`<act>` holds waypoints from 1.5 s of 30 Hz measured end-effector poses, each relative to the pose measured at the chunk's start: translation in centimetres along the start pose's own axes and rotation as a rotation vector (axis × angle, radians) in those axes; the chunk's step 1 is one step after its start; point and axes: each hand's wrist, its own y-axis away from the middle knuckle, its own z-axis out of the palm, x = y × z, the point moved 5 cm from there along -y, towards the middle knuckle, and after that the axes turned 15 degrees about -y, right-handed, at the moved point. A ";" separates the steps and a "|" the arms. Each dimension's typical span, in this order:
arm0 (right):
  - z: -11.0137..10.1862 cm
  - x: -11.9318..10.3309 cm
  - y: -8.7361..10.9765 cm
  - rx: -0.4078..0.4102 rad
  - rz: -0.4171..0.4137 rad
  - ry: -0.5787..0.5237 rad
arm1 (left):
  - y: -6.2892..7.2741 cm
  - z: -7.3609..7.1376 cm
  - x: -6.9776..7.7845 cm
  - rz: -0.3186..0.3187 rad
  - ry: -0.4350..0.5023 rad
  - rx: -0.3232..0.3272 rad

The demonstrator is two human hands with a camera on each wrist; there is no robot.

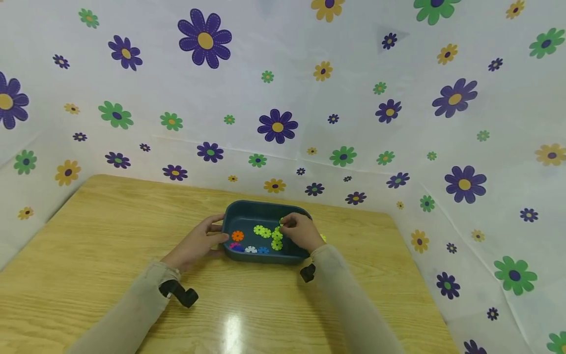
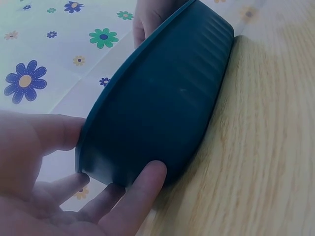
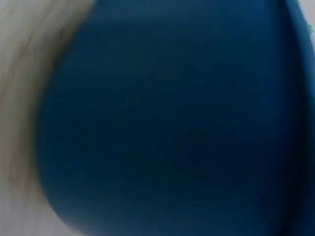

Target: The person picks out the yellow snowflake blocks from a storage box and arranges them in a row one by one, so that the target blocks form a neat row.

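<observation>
A dark teal plastic tray (image 1: pixel 247 206) stands on the table with flower-shaped plastic discs in it. My left hand (image 1: pixel 201 241) holds its left end; in the left wrist view, thumb and fingers are spread around the outside of the tray wall (image 2: pixel 147 108). Inside the tray, my right hand (image 1: pixel 302 231) pinches a yellow-green snowflake disc (image 1: pixel 281 221), mostly hidden by the fingers. Close under the fingertips are linked yellow-green discs (image 1: pixel 276 244), with another linked pair (image 1: pixel 262 231) to their left. The blurred tray wall (image 3: pixel 162 118) fills the right wrist view.
At the tray's left end lie an orange disc (image 1: pixel 237 236), a white disc (image 1: pixel 250 250), a blue disc (image 1: pixel 263 250), and pink and dark blue ones. More yellow-green pieces (image 1: pixel 323 238) show beside the right wrist, outside the tray. A flower-print sheet (image 1: pixel 247 93) hangs behind the wooden table (image 1: pixel 132 211).
</observation>
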 end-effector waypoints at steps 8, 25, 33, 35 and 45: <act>1.3 0.4 -0.1 -0.045 0.013 0.094 | 0.0 0.1 0.3 0.017 -0.006 -0.022; 2.2 0.8 -1.2 -0.034 0.062 0.204 | 0.1 -0.1 0.7 0.022 -0.014 -0.020; 2.4 0.6 -1.1 -0.050 0.080 0.192 | 0.1 -0.1 0.1 0.004 -0.024 -0.010; 2.5 0.6 -1.1 -0.055 0.084 0.200 | 0.0 -0.1 0.0 0.001 -0.024 -0.006; 2.8 0.6 -1.1 -0.096 0.088 0.210 | -0.2 -0.2 -0.2 -0.003 -0.022 -0.008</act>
